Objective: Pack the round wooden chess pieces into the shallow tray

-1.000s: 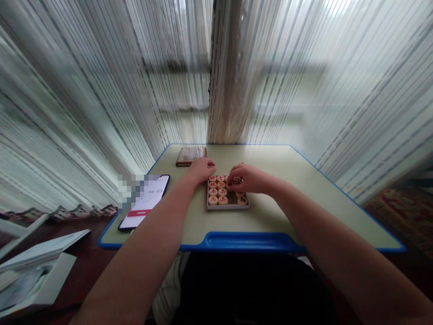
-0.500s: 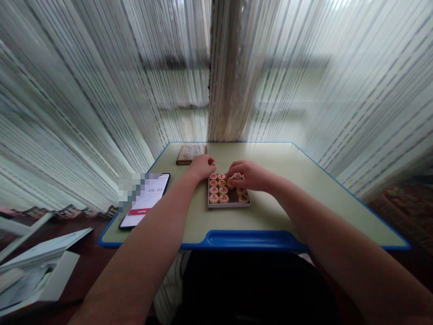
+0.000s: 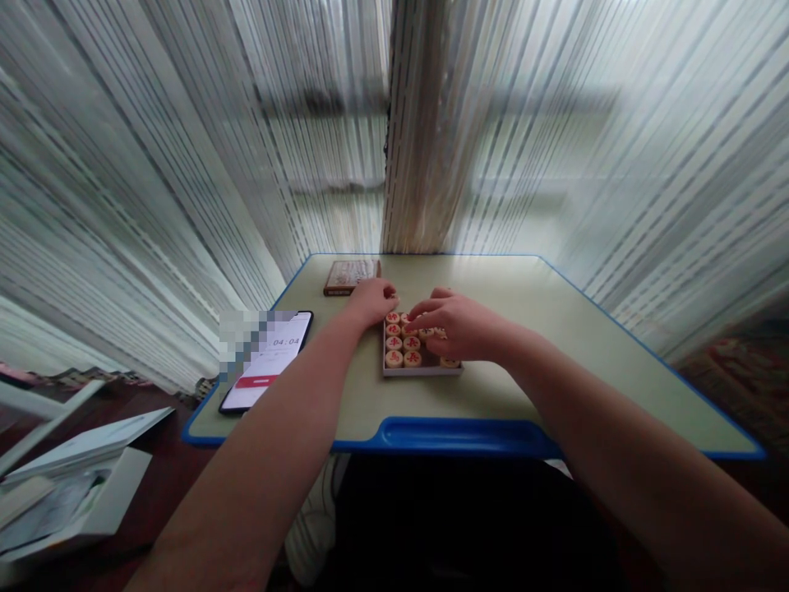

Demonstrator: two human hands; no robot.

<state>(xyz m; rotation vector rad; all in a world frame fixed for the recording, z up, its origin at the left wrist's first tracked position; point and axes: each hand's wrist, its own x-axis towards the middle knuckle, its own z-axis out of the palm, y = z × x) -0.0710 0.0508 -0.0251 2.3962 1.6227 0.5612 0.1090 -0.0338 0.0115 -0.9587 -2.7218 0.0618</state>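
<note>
A shallow box holds several round wooden Chinese chess pieces in rows, most of the visible ones with red characters. My left hand is by the box's far left corner, its fingers curled together. Something small and pale shows at those fingertips, too small to make out. Over the right half of the box is my right hand, palm down. Its fingers are apart and bent down to the pieces in the middle columns. This hand hides much of the far right part of the box.
All this is on a pale table with a blue edge and a blue front groove. A phone showing a timer lies at the left. Behind my left hand is a flat patterned box. An open white box is at lower left.
My right hand has shifted slightly, its fingers now more spread across the pieces, and covers more of the right column. My left hand stays at the corner. The view has tilted a little.
</note>
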